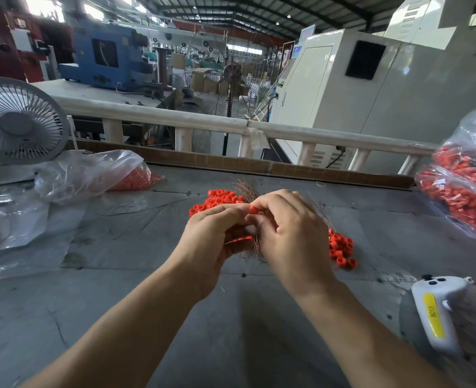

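Both hands meet over the middle of the grey table [231, 317]. My right hand [293, 236] pinches a small red plastic cap [254, 210] between thumb and forefinger. My left hand [211, 242] is curled round a bundle of thin copper wires [255, 243], whose far ends fan out behind the hands, and something red shows under its fingers. A pile of loose red caps [217, 201] lies just beyond the hands. Another small pile of red caps [342, 249] lies to the right of my right hand.
A clear bag with red caps [97, 175] lies at the left, below a white desk fan [18, 121]. A fuller bag of red caps [466, 186] stands at the right edge. A white controller with a yellow label [435, 312] lies at the near right. A cardboard strip [259, 163] and a railing border the far edge.
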### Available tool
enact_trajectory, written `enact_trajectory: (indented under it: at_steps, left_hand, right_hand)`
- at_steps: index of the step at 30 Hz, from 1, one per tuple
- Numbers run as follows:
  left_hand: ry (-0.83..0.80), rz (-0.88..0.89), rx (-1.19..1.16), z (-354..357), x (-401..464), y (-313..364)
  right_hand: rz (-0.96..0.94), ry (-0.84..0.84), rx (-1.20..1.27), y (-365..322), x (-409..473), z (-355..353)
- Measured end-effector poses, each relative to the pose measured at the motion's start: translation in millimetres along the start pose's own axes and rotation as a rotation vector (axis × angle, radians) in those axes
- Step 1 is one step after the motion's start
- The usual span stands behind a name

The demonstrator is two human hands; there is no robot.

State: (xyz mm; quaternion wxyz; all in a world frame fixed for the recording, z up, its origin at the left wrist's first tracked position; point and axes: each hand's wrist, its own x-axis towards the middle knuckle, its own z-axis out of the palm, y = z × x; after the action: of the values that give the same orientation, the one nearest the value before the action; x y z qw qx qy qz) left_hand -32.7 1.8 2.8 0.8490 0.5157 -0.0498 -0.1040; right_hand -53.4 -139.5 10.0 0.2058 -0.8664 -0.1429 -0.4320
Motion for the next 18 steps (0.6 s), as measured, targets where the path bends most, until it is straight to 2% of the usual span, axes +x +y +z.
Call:
enact_trajectory:
  at_steps: [10,18]
  left_hand:
    - [-0.019,-0.003,0.04,1.6,-3.7,4.3]
    - [0.003,0.028,0.027,-3.1,-2.1,6.0]
  right_hand:
    - [-0.055,0.056,0.024,2.0,2.6,-0.4]
    - [-0.054,-0.057,0.016,-0.2,3.5,-7.1]
